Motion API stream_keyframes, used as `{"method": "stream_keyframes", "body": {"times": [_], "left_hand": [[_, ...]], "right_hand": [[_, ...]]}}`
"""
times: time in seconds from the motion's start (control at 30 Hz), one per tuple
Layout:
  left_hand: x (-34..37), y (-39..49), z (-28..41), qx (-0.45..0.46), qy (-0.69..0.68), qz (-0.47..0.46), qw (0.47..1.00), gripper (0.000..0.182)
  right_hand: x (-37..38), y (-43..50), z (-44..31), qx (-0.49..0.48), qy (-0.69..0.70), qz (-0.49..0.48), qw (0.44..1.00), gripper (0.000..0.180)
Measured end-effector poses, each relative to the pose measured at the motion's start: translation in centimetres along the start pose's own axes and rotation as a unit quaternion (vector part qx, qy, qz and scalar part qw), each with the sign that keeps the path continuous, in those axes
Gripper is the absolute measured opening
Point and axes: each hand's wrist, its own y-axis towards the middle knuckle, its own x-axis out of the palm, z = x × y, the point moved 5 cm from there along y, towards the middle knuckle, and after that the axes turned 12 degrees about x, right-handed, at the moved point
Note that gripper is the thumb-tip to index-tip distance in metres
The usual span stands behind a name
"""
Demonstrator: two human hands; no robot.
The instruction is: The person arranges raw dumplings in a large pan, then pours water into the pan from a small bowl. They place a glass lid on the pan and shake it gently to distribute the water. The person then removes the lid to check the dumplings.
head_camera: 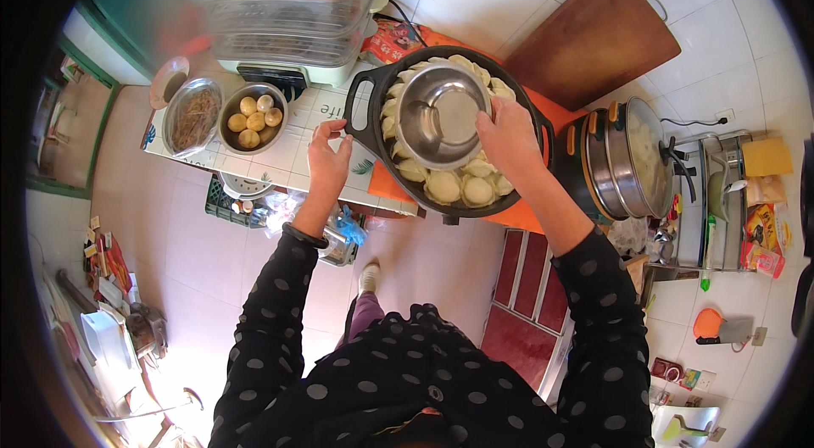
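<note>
A wide black electric pan (416,188) stands before me, lined with dumplings (443,187) around its inner edge. Inside that ring sits a stainless steel bowl (461,117), which looks empty apart from reflections. My right hand (510,138) pinches the bowl's right rim, thumb on the inner side. At the pan's left loop handle (360,106), my left hand (327,159) has its thumb and fingers apart. Its fingertips are at the handle's outer edge, and whether they touch it is hard to tell.
A tiered steamer (292,28) stands back left, near a steel bowl of peeled eggs (253,118) and a plastic-covered bowl (193,117). A wooden board (591,41) leans on the wall. Right of the pan is a stacked steel pot (604,159) with a glass lid.
</note>
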Motion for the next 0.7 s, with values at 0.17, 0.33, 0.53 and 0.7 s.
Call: {"method": "stream_keyframes", "body": {"times": [0.17, 0.33, 0.53, 0.7], "left_hand": [[-0.1, -0.1, 0.2, 0.001, 0.001, -0.004, 1.000, 0.028], [-0.1, -0.3, 0.1, 0.005, -0.005, -0.009, 1.000, 0.027], [-0.9, -0.3, -0.5, 0.004, 0.016, 0.030, 0.999, 0.032], [-2.7, -1.8, -0.8, -0.009, 0.043, 0.068, 0.997, 0.052]], "right_hand": [[-1.7, -3.1, 2.3, 0.023, -0.026, -0.004, 0.999, 0.024], [-4.2, -5.0, 6.0, 0.046, 0.003, 0.002, 0.999, 0.023], [-7.2, -5.9, 13.4, 0.153, 0.136, 0.004, 0.979, 0.021], [-8.4, -8.9, 19.4, 0.216, 0.356, 0.048, 0.908, 0.019]]}}
